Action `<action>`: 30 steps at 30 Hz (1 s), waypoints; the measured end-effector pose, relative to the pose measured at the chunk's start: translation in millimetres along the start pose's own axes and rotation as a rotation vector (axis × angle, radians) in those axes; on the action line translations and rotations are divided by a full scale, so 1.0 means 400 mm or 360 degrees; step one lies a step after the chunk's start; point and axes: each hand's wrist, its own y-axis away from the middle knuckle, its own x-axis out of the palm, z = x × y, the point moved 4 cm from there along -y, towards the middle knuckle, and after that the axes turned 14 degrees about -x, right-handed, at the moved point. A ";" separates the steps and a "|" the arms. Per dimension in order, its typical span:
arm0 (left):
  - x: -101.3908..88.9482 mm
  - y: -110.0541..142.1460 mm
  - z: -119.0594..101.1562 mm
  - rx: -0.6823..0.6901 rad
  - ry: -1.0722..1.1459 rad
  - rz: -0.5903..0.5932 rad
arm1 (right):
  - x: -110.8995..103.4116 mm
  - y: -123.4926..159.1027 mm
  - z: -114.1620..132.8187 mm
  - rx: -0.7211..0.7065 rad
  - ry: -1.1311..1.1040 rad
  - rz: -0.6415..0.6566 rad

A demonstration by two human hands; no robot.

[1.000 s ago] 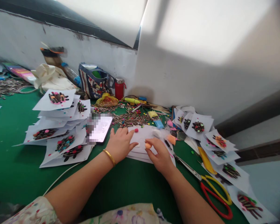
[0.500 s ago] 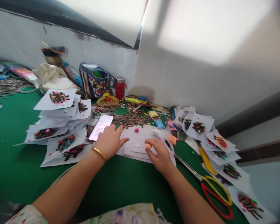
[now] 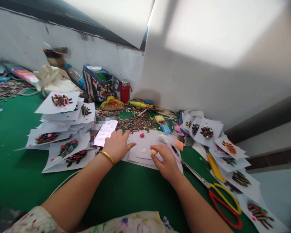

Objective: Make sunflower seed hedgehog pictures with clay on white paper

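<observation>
My left hand (image 3: 117,144) is open, fingers spread, beside the right edge of a lit phone (image 3: 106,132) showing text. Between the thumb and fingers of my right hand (image 3: 166,160) is a small ball of orange clay (image 3: 154,151). Under and between the hands lie white paper sheets (image 3: 135,157). A white clay lump (image 3: 143,150) and a red clay ball (image 3: 142,135) rest on them. Just right of my right hand are a black pen (image 3: 175,149) and a larger orange clay piece (image 3: 178,145).
Paper cards with seed pictures are stacked at left (image 3: 60,126) and right (image 3: 241,178). Large scissors (image 3: 215,191) with red and yellow handles lie at right. Loose striped seeds (image 3: 135,124) cover the back, near a red flask (image 3: 125,92) and a patterned bag (image 3: 99,84).
My left hand has shifted slightly right, off the phone's screen, and the text shown there has changed. My right hand stays in place with the orange clay.
</observation>
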 end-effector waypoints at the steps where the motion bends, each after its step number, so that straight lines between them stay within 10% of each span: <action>1: -0.001 -0.006 0.001 -0.0007 0.0003 -0.0003 | 0.000 -0.001 0.001 0.0002 0.0001 -0.0002; 24: -0.030 -0.062 -0.051 0.0201 0.0298 -0.0209 | 0.005 0.006 -0.007 0.0086 -0.0030 -0.0010; 30: 0.027 0.067 -0.150 0.0590 0.1300 0.0655 | 0.002 0.001 0.008 -0.0005 -0.0063 -0.0161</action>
